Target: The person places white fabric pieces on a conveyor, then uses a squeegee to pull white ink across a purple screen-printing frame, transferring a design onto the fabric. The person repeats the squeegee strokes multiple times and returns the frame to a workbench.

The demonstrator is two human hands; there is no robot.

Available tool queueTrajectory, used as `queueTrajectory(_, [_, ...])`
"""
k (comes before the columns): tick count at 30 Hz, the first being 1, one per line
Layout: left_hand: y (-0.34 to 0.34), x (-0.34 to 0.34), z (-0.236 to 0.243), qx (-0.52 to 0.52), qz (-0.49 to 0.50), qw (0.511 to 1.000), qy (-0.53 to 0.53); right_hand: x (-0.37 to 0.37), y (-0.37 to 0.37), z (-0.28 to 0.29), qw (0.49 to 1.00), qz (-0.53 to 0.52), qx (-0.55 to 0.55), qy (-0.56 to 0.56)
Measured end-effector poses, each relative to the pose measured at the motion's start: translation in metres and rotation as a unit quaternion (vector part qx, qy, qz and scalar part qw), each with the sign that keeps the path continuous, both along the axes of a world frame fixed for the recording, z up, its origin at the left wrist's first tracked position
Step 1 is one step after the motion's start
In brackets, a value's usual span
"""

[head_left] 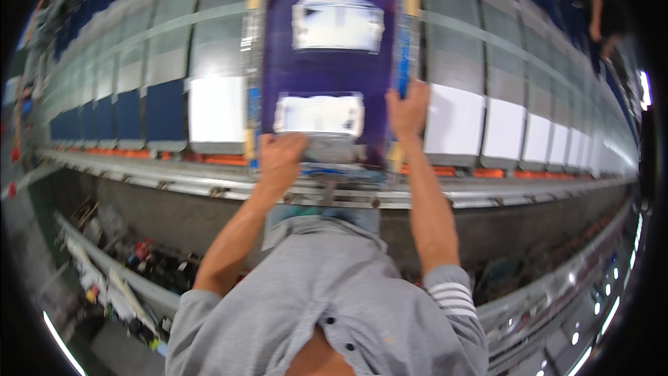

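Note:
A screen-printing frame [327, 73] with purple mesh lies in front of me, its edges patched with blue tape. Two white, ink-smeared patches show on the mesh: a far patch [339, 24] and a near patch [319, 114]. Closed over the near left corner of the frame is my left hand [281, 158], beside a grey bar [331, 148] that looks like a squeegee; motion blur hides whether the fingers touch it. My right hand [408, 110] grips the frame's right side, thumb toward the mesh.
White fabric panels [456, 120] lie on the boards to the right, and one white panel [217, 110] lies just left of the frame. Farther left are navy panels [165, 111]. A metal rail [487, 191] runs along the near edge. Another person's arm [596, 15] shows far right.

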State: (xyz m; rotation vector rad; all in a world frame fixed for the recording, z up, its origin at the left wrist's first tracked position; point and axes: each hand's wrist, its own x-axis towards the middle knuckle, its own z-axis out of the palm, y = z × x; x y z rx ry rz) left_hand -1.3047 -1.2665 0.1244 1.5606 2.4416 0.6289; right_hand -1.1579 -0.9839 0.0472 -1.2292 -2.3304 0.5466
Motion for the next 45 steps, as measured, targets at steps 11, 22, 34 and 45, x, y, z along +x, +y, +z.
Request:
queueTrajectory(11, [-0.028,-0.056,-0.004,-0.045,-0.013,0.999,-0.008,-0.049,-0.050,-0.010,0.997,-0.025,0.008,0.069])
queueTrajectory(22, [-0.031,-0.062,-0.010,-0.048,-0.015,0.999,-0.012,-0.054,-0.054,-0.018,0.999,-0.027,-0.027,0.023])
queueTrajectory(34, [0.005,-0.096,0.008,-0.248,-0.009,0.968,-0.046,-0.090,-0.066,0.100,0.930,0.328,-0.147,-0.076])
queueTrajectory(45, [-0.009,-0.077,-0.012,-0.082,-0.007,0.996,-0.037,-0.065,-0.145,0.064,0.928,0.356,-0.047,-0.102])
